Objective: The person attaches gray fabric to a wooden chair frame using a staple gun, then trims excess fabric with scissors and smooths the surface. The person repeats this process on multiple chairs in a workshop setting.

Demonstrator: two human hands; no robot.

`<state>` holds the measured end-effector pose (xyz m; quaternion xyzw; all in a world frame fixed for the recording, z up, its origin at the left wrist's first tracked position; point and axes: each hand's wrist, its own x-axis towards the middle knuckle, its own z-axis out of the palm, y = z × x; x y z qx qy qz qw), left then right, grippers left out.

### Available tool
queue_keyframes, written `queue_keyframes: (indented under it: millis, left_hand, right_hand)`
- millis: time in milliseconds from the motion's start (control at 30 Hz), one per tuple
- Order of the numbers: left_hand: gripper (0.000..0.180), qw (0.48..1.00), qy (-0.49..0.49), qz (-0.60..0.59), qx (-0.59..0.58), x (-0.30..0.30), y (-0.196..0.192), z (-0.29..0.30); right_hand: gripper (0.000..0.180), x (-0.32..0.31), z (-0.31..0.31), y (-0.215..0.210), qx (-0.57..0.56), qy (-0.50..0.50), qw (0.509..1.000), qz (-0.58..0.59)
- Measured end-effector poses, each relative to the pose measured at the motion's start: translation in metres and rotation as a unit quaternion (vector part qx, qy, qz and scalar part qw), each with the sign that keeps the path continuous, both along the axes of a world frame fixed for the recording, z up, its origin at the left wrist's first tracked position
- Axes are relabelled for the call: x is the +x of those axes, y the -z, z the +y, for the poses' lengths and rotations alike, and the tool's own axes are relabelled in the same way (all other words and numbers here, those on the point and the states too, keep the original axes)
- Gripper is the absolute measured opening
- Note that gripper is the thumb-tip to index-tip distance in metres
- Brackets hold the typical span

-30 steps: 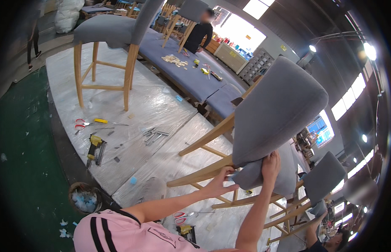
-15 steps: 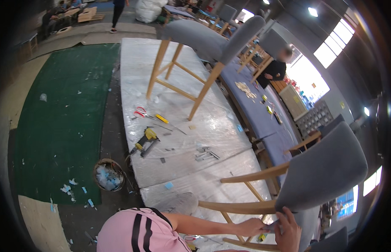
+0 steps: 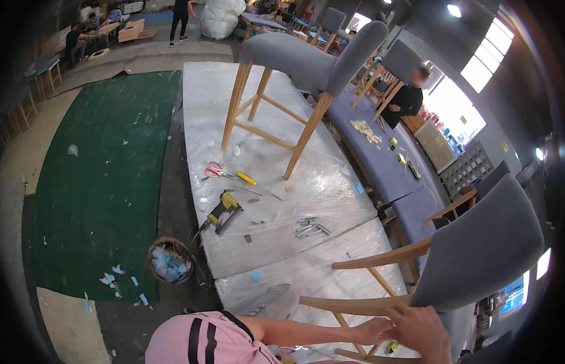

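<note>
A grey upholstered chair (image 3: 483,249) lies tipped at the right, with its wooden legs (image 3: 355,305) pointing left over the plastic-covered table (image 3: 282,255). My left hand (image 3: 374,331) is closed beside the lower leg, below the padded back; its fingertips are partly hidden. Up against it, my right hand (image 3: 421,329) has its fingers curled together at the lower edge of the grey padding. What either hand pinches is hidden. Partly covered by my arm, red-handled scissors (image 3: 286,350) lie near the front edge.
Another grey chair (image 3: 294,60) stands upright on the table. Nearby lie a yellow-black staple gun (image 3: 224,209), scissors (image 3: 214,170), a yellow-handled tool (image 3: 246,178) and metal staple strips (image 3: 313,227). A scrap bucket (image 3: 170,261) stands left. A person (image 3: 407,100) is behind the purple-grey table (image 3: 361,139).
My right hand has gone from spread fingers on the padding to curled fingers close against my left hand. The whole view has shifted slightly; the chairs look unmoved.
</note>
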<state>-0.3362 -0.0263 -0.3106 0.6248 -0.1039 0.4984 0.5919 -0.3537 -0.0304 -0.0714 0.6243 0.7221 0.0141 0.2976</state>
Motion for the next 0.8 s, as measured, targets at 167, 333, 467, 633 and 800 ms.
queue_keyframes:
  millis: [167,333,467,633,800]
  left_hand:
    - [0.054,0.959,0.145,0.241,0.021,0.001,-0.001,-0.022]
    - [0.035,0.985,0.024,0.149,0.089,0.011,0.012,-0.009]
    - [0.034,0.964,0.197,0.161,-0.077,0.002,-0.020,-0.001]
    - [0.033,0.977,0.145,0.137,-0.075,0.010,-0.005,-0.028]
    - [0.034,0.980,0.125,0.132,-0.087,0.010,-0.003,-0.044]
  right_hand:
    - [0.023,0.025,-0.032,-0.012,-0.055,0.098,0.992,-0.065]
    - [0.010,0.046,-0.041,0.001,-0.044,0.018,0.998,-0.033]
    - [0.012,0.060,-0.043,0.010,-0.026,-0.007,0.999,0.021]
    - [0.017,0.064,-0.056,0.006,0.030,-0.024,0.998,0.046]
    - [0.021,0.067,-0.077,-0.006,-0.047,-0.002,0.998,-0.038]
